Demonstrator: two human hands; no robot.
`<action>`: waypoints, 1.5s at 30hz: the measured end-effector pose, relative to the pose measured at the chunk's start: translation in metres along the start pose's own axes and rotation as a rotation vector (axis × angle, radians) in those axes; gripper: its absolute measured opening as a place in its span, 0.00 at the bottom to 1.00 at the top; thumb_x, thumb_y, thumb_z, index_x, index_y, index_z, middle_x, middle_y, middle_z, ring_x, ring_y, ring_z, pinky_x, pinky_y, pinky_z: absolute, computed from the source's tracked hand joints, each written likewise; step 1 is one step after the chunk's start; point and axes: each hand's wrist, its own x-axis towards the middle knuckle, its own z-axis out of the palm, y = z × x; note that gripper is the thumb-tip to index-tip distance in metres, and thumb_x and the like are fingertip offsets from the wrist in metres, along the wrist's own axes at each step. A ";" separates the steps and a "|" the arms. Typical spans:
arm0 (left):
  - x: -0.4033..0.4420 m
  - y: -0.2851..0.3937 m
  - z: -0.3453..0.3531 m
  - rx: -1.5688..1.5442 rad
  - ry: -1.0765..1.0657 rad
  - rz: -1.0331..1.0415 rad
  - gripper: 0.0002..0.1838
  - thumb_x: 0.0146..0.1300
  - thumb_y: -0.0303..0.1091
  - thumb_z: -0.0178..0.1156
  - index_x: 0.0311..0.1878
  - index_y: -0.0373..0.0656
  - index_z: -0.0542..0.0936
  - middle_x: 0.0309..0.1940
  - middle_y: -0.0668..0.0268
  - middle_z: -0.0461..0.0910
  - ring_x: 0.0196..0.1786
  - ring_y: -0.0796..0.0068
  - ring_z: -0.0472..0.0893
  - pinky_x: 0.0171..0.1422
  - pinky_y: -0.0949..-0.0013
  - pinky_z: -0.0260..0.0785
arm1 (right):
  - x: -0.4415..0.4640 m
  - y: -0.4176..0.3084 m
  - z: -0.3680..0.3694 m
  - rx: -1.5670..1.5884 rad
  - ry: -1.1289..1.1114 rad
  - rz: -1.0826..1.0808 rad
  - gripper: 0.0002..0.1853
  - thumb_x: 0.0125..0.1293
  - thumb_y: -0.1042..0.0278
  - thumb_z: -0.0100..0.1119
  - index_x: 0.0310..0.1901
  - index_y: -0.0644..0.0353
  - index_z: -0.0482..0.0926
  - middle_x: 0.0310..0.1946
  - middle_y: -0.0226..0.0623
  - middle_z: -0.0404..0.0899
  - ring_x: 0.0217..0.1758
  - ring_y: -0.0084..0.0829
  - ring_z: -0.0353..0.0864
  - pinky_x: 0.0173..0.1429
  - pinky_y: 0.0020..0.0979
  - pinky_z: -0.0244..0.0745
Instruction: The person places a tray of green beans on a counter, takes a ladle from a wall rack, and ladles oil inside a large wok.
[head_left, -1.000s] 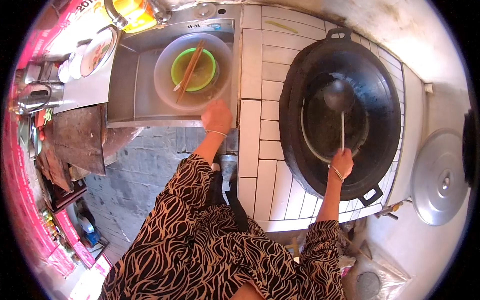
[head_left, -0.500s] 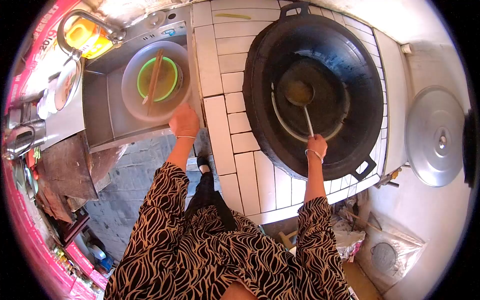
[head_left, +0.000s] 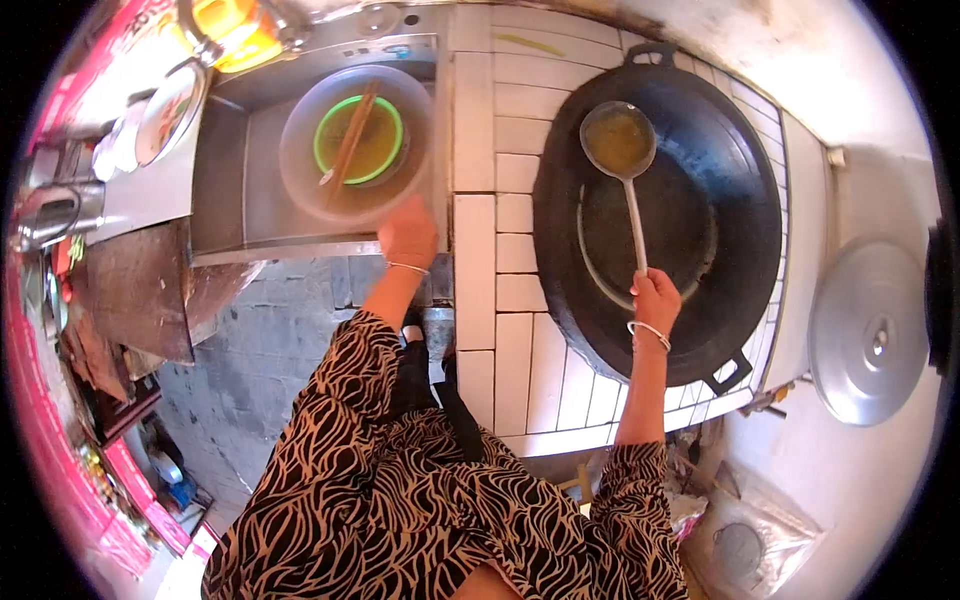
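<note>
My right hand (head_left: 657,298) is closed round the handle of a metal ladle (head_left: 620,140), whose bowl holds yellowish liquid above the far left part of a large black wok (head_left: 750,200). My left hand (head_left: 409,231), with its fingers curled, is at the near rim of a translucent basin (head_left: 300,160) in the sink. Its fingertips are hidden, but it seems to grip the rim. Inside the basin is a green-rimmed bowl (head_left: 318,140) with yellowish liquid, and wooden chopsticks (head_left: 352,132) lie across it.
The steel sink (head_left: 220,170) is at the left of a white tiled counter (head_left: 475,240). A yellow container (head_left: 235,30) stands behind the sink. A plate (head_left: 168,115) is at the far left. A round metal lid (head_left: 870,340) leans at the right.
The ladle has risen from the wok's middle toward its far left side, its bowl now holding liquid. My left hand stays by the basin. The camera view has shifted.
</note>
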 end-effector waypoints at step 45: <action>0.004 0.002 0.001 0.076 0.034 0.087 0.04 0.53 0.34 0.47 0.28 0.44 0.67 0.19 0.57 0.75 0.24 0.57 0.77 0.26 0.56 0.67 | 0.034 0.092 -0.042 -1.019 0.281 0.125 0.10 0.54 0.61 0.51 0.32 0.59 0.76 0.29 0.49 0.78 0.35 0.49 0.78 0.37 0.43 0.72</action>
